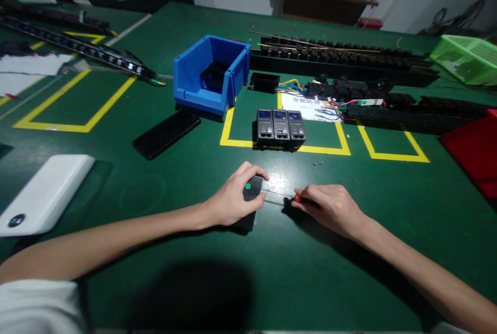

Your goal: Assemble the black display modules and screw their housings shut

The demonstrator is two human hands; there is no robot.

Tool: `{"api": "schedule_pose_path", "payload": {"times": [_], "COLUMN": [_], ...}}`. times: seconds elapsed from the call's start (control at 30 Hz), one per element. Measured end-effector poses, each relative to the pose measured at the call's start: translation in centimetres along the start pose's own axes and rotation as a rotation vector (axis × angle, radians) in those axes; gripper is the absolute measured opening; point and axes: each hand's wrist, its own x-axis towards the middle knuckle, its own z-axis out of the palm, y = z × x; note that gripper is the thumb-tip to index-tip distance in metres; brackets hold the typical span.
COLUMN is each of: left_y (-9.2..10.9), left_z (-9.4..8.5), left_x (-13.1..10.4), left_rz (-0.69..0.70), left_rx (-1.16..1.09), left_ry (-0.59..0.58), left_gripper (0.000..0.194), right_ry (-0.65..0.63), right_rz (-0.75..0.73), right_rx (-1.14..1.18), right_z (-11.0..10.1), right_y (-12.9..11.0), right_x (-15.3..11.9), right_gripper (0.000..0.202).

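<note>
My left hand (pixel 233 198) grips a small black module (pixel 251 192) that bears a green dot and rests on the green table (pixel 202 168). My right hand (pixel 330 207) holds a screwdriver (pixel 297 198) with a red-orange handle. Its thin shaft runs left and meets the module's right side. Both hands lie near the table's front centre, about a hand's width apart.
Three black modules with small screens (pixel 280 128) stand in a yellow-taped square behind the hands, two loose screws (pixel 318 163) beside them. A blue bin (pixel 212 72), a black phone (pixel 166 133), a white device (pixel 44 191), long black power strips (pixel 341 62), a red tray (pixel 476 147) and a green basket (pixel 466 57) surround them.
</note>
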Motion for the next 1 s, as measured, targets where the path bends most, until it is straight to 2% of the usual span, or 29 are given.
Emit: {"api": "schedule_pose_path", "payload": {"times": [0.2,0.37,1.0], "left_y": [0.0,0.0,0.0], "left_z": [0.1,0.0,0.0], "left_x": [0.0,0.0,0.0], "left_rz": [-0.002,-0.002,-0.001], "left_rx": [-0.002,-0.003,-0.008], "left_ry": [-0.001,-0.003,-0.008], "left_gripper": [0.027,0.026,0.026], "right_ry": [-0.159,-0.185,-0.180], "right_rz": [0.254,0.350,0.293], "right_rx": [0.318,0.418,0.305], "right_z": [-0.9,-1.2,-0.5], "right_y": [-0.7,-0.9,-0.2], "right_x": [0.3,0.6,0.7], "right_gripper": [0.025,0.030,0.026]}}
